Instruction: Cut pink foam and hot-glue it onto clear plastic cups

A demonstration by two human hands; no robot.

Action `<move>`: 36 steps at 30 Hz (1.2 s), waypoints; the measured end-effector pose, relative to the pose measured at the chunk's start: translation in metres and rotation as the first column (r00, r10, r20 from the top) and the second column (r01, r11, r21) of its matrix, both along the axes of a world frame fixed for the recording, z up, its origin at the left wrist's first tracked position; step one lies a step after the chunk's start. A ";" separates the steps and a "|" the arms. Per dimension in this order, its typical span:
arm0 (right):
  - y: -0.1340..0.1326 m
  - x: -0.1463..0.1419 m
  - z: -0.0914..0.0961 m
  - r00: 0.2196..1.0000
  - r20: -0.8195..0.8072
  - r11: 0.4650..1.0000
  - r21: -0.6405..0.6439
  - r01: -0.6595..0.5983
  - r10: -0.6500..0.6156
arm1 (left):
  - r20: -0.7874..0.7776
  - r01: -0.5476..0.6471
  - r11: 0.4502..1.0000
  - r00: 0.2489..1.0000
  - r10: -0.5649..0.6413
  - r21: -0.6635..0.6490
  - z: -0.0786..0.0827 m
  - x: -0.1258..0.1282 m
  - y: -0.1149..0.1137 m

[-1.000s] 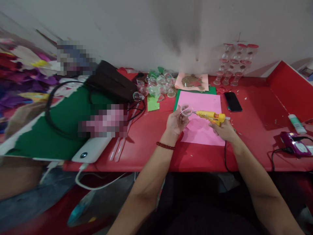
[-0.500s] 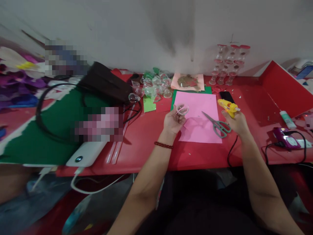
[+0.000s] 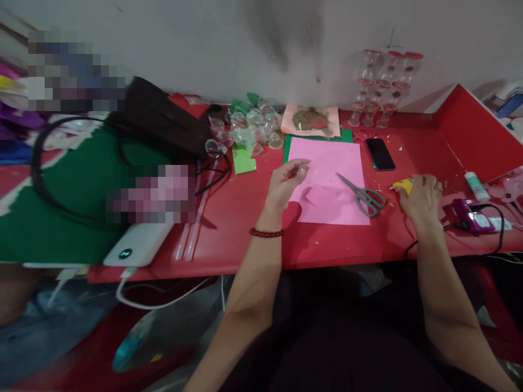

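Observation:
My left hand (image 3: 286, 182) is raised at the left edge of a pink paper sheet (image 3: 330, 212), its fingers curled toward the thumb. Whatever lies between these fingertips is too faint to make out. To the right, my right hand (image 3: 423, 198) is closed over a yellow glue gun (image 3: 404, 185), low at the red tabletop; the palm hides most of the gun. Grey-handled scissors (image 3: 362, 196) lie on the pink sheet between both hands, blades pointing to the far left. A folded pink scrap (image 3: 317, 196) sits on the sheet beside my left hand.
Clear plastic cups (image 3: 253, 128) are heaped at the back. A phone (image 3: 381, 154) lies beyond my right hand; a glue bottle (image 3: 476, 187) and purple device (image 3: 472, 216) are farther right. Joined cups (image 3: 382, 87) stand by the wall. A white power bank (image 3: 141, 242) sits left.
My right hand has carried the glue gun right and down to the tabletop, uncovering the phone. The clear cup seen earlier in my left hand no longer shows distinctly. The view has shifted slightly.

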State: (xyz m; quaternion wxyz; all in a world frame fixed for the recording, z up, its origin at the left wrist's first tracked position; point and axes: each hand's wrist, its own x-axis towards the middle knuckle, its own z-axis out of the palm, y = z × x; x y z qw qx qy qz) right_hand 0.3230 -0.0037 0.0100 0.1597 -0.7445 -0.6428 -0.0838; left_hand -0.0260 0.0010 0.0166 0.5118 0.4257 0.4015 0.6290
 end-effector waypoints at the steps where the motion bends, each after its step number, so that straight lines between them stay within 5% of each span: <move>1: 0.001 -0.015 0.003 0.992 -0.030 0.992 0.033 -0.120 0.121 | -0.088 0.018 0.999 0.996 -0.016 0.028 0.001 -0.001 -0.002; 4: 0.008 -0.066 0.004 0.842 -0.192 0.859 0.001 -0.513 0.503 | -0.229 0.079 0.996 0.971 -0.067 0.046 0.003 -0.001 -0.006; 7: 0.016 -0.108 -0.007 0.676 -0.262 0.692 -0.043 -0.721 0.689 | -0.323 0.100 0.995 0.942 -0.091 0.014 0.005 0.001 -0.008; 13: 0.017 -0.114 -0.029 0.744 -0.232 0.767 0.013 -0.641 0.626 | -0.591 0.126 0.990 0.795 -0.136 -0.058 0.006 0.005 -0.012; 23: 0.016 -0.111 -0.037 0.709 -0.239 0.735 0.030 -0.678 0.664 | -0.933 0.222 0.975 0.355 -0.060 0.022 -0.002 0.005 -0.012; 30: 0.015 -0.110 -0.032 0.689 -0.251 0.717 0.033 -0.696 0.680 | -0.953 0.229 0.973 0.302 -0.039 0.032 -0.008 0.009 -0.007; 36: 0.014 -0.112 -0.033 0.690 -0.242 0.718 0.040 -0.695 0.682 | -0.934 0.208 0.978 0.351 -0.071 0.004 -0.017 0.009 -0.005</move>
